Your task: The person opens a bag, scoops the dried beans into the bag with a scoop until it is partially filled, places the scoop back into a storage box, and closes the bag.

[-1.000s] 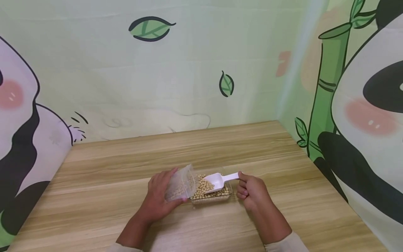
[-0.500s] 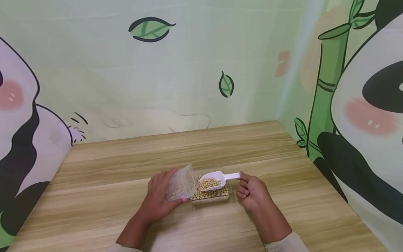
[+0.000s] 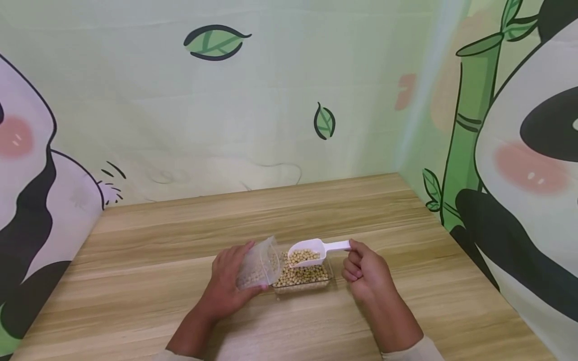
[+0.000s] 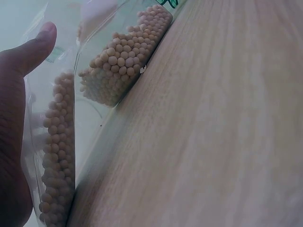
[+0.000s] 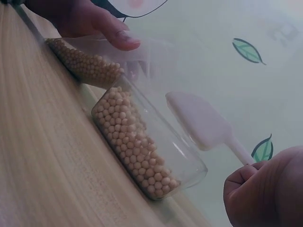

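My right hand (image 3: 368, 273) grips the handle of a white scoop (image 3: 310, 246), which carries a load of round beige beans. The scoop is raised over a clear rectangular container (image 5: 182, 163) filled with the same beans (image 3: 302, 275). At the container's left side, my left hand (image 3: 230, 278) holds a clear plastic bag (image 3: 259, 265) between thumb and fingers. The bag lies tilted, its mouth facing the container, with beans (image 4: 57, 151) inside along its lower side. In the right wrist view the left thumb (image 5: 125, 40) lies along the bag near its mouth.
A wood-grain table (image 3: 180, 225) bears everything. Behind it hangs a pale green backdrop (image 3: 271, 100) with leaf prints, and a panda and bamboo print (image 3: 474, 125) stands along the right side.
The scoop has come up out of the container's beans, levelled with a load in it, and shifted slightly right with my right hand. My left hand and the bag have stayed in place.
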`<state>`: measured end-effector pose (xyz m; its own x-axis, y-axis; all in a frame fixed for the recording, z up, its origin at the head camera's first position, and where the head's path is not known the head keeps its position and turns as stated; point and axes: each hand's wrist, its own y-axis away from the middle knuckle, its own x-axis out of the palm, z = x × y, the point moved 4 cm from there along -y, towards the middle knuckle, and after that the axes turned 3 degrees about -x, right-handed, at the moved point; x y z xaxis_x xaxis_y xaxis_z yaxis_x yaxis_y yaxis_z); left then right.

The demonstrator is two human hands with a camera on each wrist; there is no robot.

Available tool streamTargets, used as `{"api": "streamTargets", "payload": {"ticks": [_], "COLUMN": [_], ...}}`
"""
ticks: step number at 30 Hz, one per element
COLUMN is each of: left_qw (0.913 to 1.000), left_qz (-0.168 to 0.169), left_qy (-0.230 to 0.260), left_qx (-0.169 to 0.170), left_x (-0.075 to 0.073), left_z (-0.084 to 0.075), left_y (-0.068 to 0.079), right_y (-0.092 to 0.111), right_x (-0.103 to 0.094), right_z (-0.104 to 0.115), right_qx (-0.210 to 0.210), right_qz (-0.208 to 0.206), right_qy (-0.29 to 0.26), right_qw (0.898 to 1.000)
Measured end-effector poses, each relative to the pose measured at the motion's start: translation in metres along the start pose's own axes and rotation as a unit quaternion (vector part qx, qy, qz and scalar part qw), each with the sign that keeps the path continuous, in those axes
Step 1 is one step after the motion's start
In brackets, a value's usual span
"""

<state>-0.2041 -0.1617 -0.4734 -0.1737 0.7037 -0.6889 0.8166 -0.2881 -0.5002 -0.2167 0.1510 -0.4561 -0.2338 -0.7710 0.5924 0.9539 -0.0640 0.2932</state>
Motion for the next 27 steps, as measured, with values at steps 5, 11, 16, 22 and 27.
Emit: {"api": "streamTargets", "payload": {"ticks": [5,11,16,22,27], "left_qw": [1.0,1.0,0.9999,0.9997,0.9998], "left_qz": [-0.006,-0.004,-0.005,-0.01,-0.009], "left_qy": [-0.001,-0.001,0.002,-0.001,0.0], "left_qx": [0.007,0.006,0.01,0.02,0.018], "left_x": [0.0,0.001,0.0,0.0,0.001], "left_z": [0.001,0.002,0.001,0.002,0.003], "left_y": [0.0,0.0,0.0,0.0,0.0], "right_y": [0.004,0.007,0.011,0.017,0.021], "right_x": [0.005,0.011,0.017,0.023,0.026], "right_z": [0.002,-0.003,-0.008,-0.01,-0.011], "right_qx": [-0.005,0.001,-0.021,-0.066,-0.104], "right_qz": [0.022,0.06,0.074,0.104,0.129], "right_qy": [-0.004,0.021,0.043,0.069,0.1], "right_qw": [1.0,0.998,0.996,0.99,0.981]}}
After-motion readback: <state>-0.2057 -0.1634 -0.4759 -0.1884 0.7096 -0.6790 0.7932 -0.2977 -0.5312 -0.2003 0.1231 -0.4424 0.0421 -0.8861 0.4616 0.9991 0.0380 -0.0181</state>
